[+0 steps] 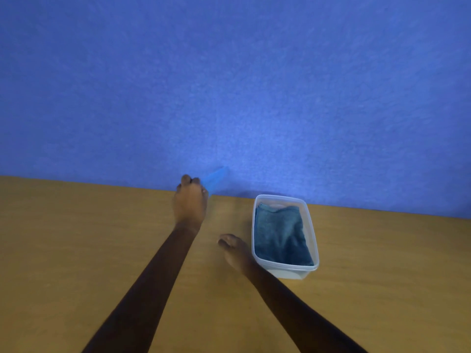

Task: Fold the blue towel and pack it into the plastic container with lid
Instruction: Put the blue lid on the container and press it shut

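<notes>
The folded blue towel (pixel 281 235) lies inside the clear plastic container (pixel 312 238), which stands uncovered on the wooden table at the right of centre. At the table's far edge, my left hand (pixel 190 200) is closed on a light blue lid (pixel 215 179), which tilts up against the blue wall. My right hand (pixel 235 250) rests on the table just left of the container's near left corner, fingers loosely curled and holding nothing.
The wooden table (pixel 102 250) stretches across the lower part of the view. A blue wall (pixel 229 85) rises directly behind its far edge, close behind the container.
</notes>
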{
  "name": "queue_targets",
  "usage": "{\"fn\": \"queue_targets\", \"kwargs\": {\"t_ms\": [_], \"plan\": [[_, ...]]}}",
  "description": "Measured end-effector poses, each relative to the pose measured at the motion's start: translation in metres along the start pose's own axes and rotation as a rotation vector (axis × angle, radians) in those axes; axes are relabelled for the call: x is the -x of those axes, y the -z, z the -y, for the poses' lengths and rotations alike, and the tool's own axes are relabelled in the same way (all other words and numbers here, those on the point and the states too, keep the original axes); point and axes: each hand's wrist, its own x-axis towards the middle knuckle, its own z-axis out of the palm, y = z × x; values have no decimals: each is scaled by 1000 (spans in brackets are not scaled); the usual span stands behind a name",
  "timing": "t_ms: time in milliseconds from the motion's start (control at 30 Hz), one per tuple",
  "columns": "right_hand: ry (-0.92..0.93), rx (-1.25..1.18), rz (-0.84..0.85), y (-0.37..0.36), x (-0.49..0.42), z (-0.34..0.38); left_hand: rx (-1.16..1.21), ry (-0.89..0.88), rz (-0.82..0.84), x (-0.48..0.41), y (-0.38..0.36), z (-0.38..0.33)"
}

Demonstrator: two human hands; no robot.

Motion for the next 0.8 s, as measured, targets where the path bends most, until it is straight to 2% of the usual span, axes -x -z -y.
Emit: {"fn": "queue_targets", "kwargs": {"t_ms": [200, 367, 433, 500, 667, 800], "plan": [[-227, -784, -48, 39, 9, 28, 540, 100, -142, -4, 28, -34], [-152, -1027, -160, 87, 15, 33, 1129, 265, -12, -8, 22, -46], [-129, -1035, -234, 106, 15, 25, 1255, 347, 58, -5, 14, -49], [-126, -986, -285, 122, 14, 16, 1264, 366, 115, 1, 4, -51], [-133, -829, -448, 153, 15, -16, 1045, 321, 351, 22, -34, -52], [-187, -622, -469, 161, 17, -45, 828, 269, 432, 45, -55, -54]]}}
